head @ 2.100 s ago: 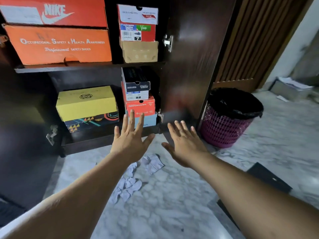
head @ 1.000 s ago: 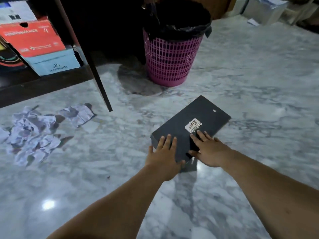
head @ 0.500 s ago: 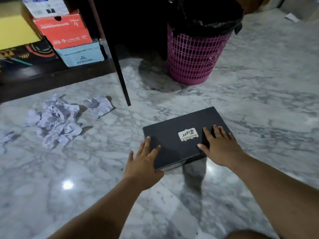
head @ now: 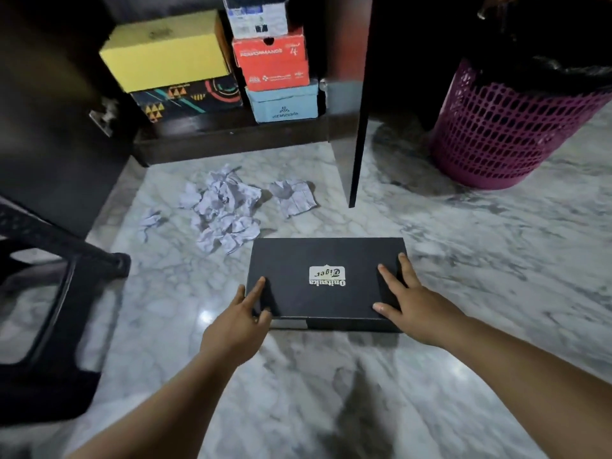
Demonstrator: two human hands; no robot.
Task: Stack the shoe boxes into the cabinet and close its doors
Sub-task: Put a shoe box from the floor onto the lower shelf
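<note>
Beyond the grip stands the open cabinet [head: 231, 134], 5 boxes visible on its bottom shelf in 2 stacks. Right of the grip is the pink bin [head: 503, 134]. The black shoe box [head: 318, 260] lies flat on the marble floor [head: 463, 260]. The left hand [head: 236, 329] pinches its near-left corner; the right hand [head: 414, 309] rests spread on its right end. Crumpled papers [head: 225, 210] lie just beyond the left hand.
</note>
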